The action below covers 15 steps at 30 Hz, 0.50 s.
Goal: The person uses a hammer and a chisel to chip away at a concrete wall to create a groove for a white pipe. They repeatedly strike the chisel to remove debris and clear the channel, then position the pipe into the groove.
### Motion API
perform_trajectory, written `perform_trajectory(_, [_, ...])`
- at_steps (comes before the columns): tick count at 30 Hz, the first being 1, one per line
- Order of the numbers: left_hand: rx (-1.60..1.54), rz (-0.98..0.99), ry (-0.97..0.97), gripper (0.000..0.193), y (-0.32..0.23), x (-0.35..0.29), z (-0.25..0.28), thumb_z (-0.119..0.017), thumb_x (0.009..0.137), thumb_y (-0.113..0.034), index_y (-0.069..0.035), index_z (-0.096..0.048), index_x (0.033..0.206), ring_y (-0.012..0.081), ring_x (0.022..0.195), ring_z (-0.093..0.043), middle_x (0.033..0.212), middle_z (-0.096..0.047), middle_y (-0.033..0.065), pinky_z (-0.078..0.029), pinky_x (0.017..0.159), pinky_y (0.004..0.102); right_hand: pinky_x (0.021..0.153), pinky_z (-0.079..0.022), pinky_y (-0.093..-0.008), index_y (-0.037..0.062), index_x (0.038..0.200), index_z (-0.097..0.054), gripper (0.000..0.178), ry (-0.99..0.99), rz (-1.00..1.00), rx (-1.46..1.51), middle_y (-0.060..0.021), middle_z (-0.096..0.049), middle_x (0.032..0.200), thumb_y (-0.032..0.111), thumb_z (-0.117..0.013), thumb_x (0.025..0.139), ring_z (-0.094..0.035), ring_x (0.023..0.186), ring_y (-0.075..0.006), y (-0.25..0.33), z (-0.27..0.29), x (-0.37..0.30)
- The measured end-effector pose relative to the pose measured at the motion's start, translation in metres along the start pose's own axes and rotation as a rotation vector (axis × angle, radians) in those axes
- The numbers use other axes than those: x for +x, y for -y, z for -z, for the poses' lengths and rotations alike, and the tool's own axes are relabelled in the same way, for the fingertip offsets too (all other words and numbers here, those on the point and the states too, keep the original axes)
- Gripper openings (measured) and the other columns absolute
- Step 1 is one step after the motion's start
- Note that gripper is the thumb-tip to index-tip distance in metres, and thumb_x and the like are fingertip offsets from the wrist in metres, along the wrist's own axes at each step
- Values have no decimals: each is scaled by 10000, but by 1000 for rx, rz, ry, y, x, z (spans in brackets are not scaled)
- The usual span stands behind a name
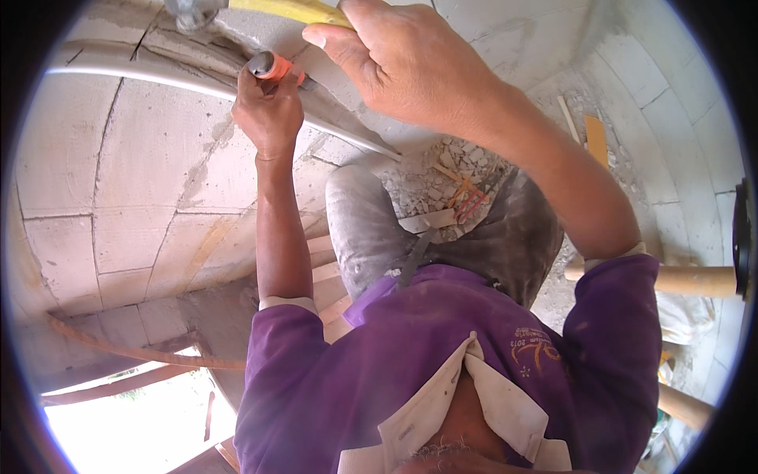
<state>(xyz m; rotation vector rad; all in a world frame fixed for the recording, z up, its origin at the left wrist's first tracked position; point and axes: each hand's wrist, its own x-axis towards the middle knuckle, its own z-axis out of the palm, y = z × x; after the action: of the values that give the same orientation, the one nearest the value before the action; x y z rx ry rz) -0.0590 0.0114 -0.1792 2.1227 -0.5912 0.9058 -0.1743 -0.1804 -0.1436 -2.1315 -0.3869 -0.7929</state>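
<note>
My right hand (pixel 410 63) is closed round the yellow handle of a hammer (pixel 276 8), raised at the top of the view. The hammer's grey head lies at the upper left, partly cut off by the frame's edge. Below it, my left hand (pixel 268 114) grips a chisel with an orange hand guard (pixel 276 69), its dark struck end showing above my fingers. The chisel's working end is mostly hidden. Beside my left hand, a groove (pixel 335 107) runs along the pale block wall (pixel 150 150), with a white pipe or strip (pixel 150 77) next to it.
Broken rubble (pixel 462 170) covers the floor beyond my knees, with loose sticks and reddish strands in it. A tan board (pixel 596 141) leans near the right-hand block wall (pixel 632 79). Round wooden poles (pixel 687 281) stand at my right. A bright opening (pixel 142 419) is at the lower left.
</note>
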Motion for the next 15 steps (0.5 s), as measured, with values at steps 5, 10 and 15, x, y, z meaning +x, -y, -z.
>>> perform_trajectory(5, [151, 40, 25, 252, 2, -2, 0, -787, 741, -84, -30, -676, 961, 195, 748, -732, 800, -744, 95, -557, 712, 320, 440, -419, -383, -32, 838, -557, 371, 71, 58, -123, -173, -531, 528, 305, -579, 992, -555, 439, -279, -4, -12, 7])
perform_trajectory(10, [5, -2, -87, 301, 12, -8, -11, -819, 703, -147, -42, -676, 946, 264, 688, -719, 733, -719, 109, -554, 686, 347, 439, -415, -394, -15, 834, -550, 356, -102, 211, 39, -168, -534, 534, 304, -584, 989, -549, 440, -294, -11, -21, 7])
perform_trajectory(15, [-57, 53, -38, 242, 13, -22, -22, -754, 720, -129, -48, -671, 932, 302, 700, -710, 760, -710, 126, -558, 671, 365, 463, -451, -402, -30, 843, -583, 364, 115, 44, -98, -172, -575, 550, 304, -564, 987, -591, 464, -296, -1, -15, 3])
